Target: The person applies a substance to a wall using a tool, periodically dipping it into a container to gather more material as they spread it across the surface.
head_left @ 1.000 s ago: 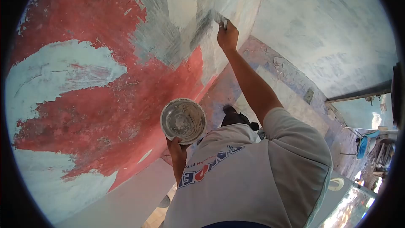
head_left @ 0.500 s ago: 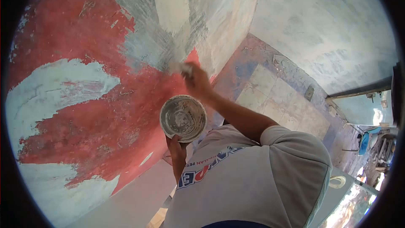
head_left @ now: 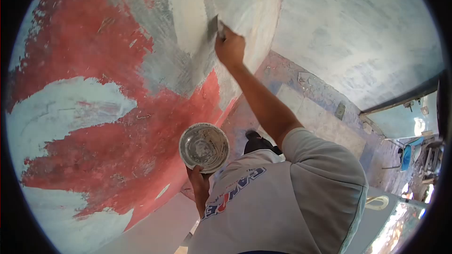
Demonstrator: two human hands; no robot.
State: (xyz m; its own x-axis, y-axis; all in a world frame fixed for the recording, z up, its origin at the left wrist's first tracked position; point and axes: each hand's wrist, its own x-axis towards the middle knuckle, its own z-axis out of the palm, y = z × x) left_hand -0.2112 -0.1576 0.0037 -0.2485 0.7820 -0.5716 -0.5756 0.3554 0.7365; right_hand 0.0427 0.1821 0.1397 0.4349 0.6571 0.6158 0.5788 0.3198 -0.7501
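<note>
My left hand [head_left: 199, 186] is closed on the near rim of a round bowl [head_left: 222, 162], its thumb over the edge. Smeared grey-white paste coats the inside of the bowl. My right hand [head_left: 230, 48] is closed round a putty knife [head_left: 214, 24], whose blade lies against or very near the wall [head_left: 181, 0]. Around the blade the wall is covered with grey and whitish filler. Bare red paint [head_left: 113, 146] shows lower down and to the left. The knife's handle is mostly hidden by my fingers.
Another pale wall [head_left: 358, 28] meets this one at a corner on the right. Worn floor tiles [head_left: 325, 122] lie below, with my dark shoe [head_left: 254, 135] on the floor. A blue chair [head_left: 406, 157] and clutter stand at the far right, near a pale door panel [head_left: 409, 117].
My right hand has moved up the wall with the putty knife, from the edge of the red paint onto the grey filler. The bowl stays in my left hand, slightly lower in view.
</note>
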